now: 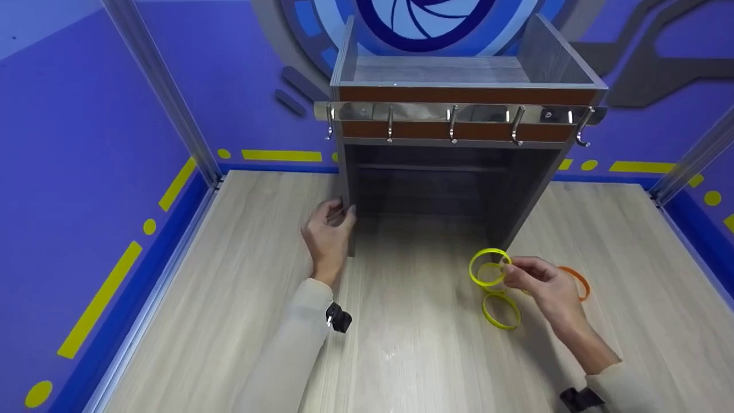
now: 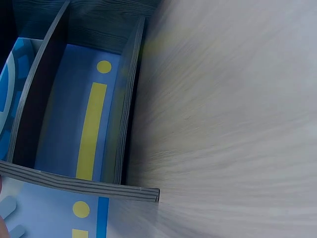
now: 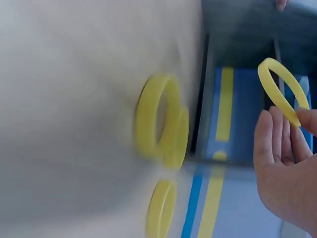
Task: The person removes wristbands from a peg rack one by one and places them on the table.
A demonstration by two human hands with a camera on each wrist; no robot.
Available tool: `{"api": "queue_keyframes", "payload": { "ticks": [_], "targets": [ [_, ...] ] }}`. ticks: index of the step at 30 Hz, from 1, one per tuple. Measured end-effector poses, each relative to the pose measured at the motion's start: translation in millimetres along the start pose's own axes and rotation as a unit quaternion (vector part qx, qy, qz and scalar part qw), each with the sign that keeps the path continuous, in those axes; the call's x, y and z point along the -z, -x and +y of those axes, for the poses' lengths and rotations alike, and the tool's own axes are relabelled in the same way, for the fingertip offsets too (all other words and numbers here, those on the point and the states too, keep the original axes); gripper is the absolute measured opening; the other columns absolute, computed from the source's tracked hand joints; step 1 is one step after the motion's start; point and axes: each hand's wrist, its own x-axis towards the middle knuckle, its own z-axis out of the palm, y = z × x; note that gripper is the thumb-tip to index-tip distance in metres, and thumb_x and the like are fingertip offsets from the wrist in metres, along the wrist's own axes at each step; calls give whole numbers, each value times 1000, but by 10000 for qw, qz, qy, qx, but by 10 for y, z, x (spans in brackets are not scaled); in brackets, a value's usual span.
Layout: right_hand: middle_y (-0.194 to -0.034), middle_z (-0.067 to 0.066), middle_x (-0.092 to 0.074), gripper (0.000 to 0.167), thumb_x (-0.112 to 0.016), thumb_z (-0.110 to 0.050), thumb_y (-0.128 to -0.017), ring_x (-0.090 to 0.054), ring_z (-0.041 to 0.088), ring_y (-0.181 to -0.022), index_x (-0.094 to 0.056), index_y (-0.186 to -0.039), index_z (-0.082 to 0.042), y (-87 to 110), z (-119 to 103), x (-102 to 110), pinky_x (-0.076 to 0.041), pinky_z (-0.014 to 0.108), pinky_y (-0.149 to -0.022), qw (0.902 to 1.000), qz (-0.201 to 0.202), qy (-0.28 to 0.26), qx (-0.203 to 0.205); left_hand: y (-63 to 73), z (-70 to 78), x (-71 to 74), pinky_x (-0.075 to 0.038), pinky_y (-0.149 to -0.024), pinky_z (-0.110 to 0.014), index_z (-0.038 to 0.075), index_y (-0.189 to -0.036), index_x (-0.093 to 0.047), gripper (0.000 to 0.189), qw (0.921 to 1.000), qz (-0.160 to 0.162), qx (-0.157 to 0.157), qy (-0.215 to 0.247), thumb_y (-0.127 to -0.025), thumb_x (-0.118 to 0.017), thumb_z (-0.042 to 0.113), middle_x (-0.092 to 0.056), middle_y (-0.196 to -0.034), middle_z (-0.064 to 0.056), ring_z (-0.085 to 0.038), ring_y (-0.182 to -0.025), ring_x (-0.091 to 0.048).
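My left hand [image 1: 325, 238] grips the front edge of the left side panel [image 1: 347, 229] of a grey wooden shelf unit, its thumb toward the inside. In the left wrist view, the panel edge [image 2: 84, 186] crosses the lower left. My right hand [image 1: 547, 292] pinches a thin yellow ring [image 1: 471, 274] between thumb and finger, raised above the table near the unit's right front corner. Seen from the right wrist, the held ring [image 3: 270, 84] is tilted and the other fingers are extended. Below lie several more yellow rings [image 1: 506, 327], two overlapping in the right wrist view.
An orange ring [image 1: 586, 288] lies behind my right hand, partly hidden by it. Across the unit's upper front runs a metal rail [image 1: 421, 112] with several hooks, which stick out toward me. Blue-purple printed walls [image 1: 258, 103] enclose the wooden tabletop [image 1: 401, 344].
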Motion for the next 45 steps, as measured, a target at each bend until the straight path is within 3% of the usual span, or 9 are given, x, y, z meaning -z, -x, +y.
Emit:
{"api": "queue_keyframes", "payload": {
  "ticks": [8,14,19,25,32,45],
  "targets": [
    [-104,7,-77,40,-78,-18,-99,-76,18,-89,-69,-124,12,21,220,404,-65,32,-83,9998,61,93,-157,-13,7,-24,-67,-74,-45,-4,-95,-75,17,9998,-18,-159,-133,-83,-87,-1,-77,-95,-16,-30,-83,-78],
    [-103,-3,-74,43,-79,-23,-100,-75,14,-89,-69,-124,11,47,329,604,-65,32,-83,9985,125,202,-484,-11,10,-33,-67,-72,-41,-3,-95,-76,18,9996,18,-143,-227,-82,-88,0,-77,-92,-15,-28,-81,-78],
    [-101,1,-78,43,-77,-25,-100,-76,15,-89,-68,-125,10,79,380,733,-65,32,-82,9971,105,313,-683,-11,-7,-36,-67,-72,-40,-4,-95,-76,18,9998,10,-122,-184,-82,-88,0,-77,-93,-15,-29,-81,-78],
    [-102,7,-79,47,-76,-28,-102,-76,17,-89,-67,-127,11,126,436,801,-65,30,-81,9960,96,512,-728,-5,-13,-24,-67,-74,-49,-5,-95,-75,19,9999,-4,-102,-115,-82,-88,-1,-77,-94,-17,-30,-83,-78],
    [-100,5,-79,48,-76,-30,-101,-75,12,-89,-68,-126,10,159,515,845,-65,29,-80,9933,-11,651,-958,3,-13,-7,-67,-74,-40,-4,-96,-75,19,9999,9,-143,-41,-83,-88,-1,-77,-95,-16,-30,-83,-78],
    [-102,8,-78,47,-76,-24,-102,-76,14,-87,-66,-127,14,217,629,889,-66,32,-78,9938,61,488,-997,4,-21,2,-67,-74,-41,-3,-94,-76,17,9999,41,-117,-66,-83,-88,-1,-77,-93,-15,-30,-81,-78]
  ]
}}
